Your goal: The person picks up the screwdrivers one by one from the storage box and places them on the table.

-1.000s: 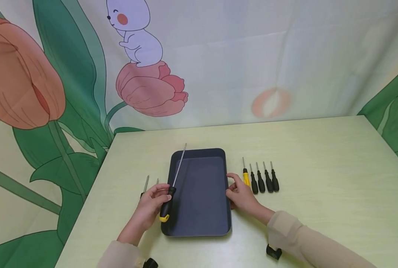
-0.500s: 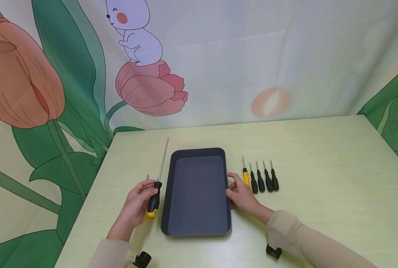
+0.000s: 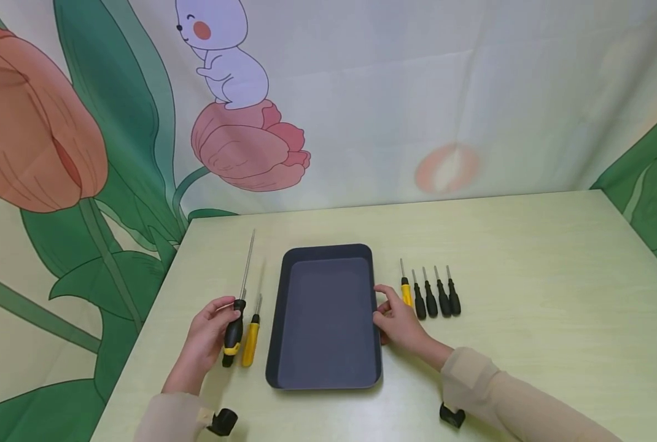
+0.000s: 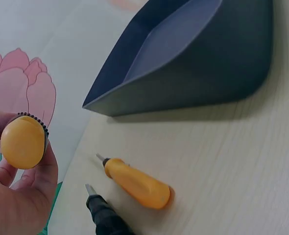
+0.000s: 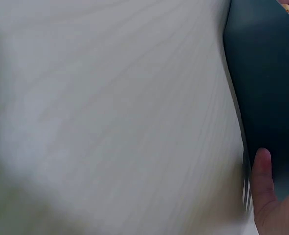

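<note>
A long-shafted screwdriver (image 3: 233,331) with a black and yellow handle is held upright-leaning in my left hand (image 3: 204,334), tip pointing away. Its round yellow butt end (image 4: 23,142) faces the left wrist camera. Just right of it on the table lies a yellow-handled screwdriver (image 3: 250,344). A black-handled screwdriver (image 4: 108,215) lies beside that one in the left wrist view, mostly hidden in the head view. My right hand (image 3: 403,325) grips the right edge of a dark blue-grey tray (image 3: 324,319), one finger (image 5: 263,166) along its outer wall.
Right of the tray, a yellow screwdriver (image 3: 406,291) and several black-handled screwdrivers (image 3: 443,301) lie in a row on the pale wooden table (image 3: 527,276). A printed curtain (image 3: 361,123) hangs behind the table's back edge.
My left hand has moved left with the long screwdriver, from over the tray's left rim to beyond the yellow-handled screwdriver, which now shows fully. The right hand and tray have stayed put.
</note>
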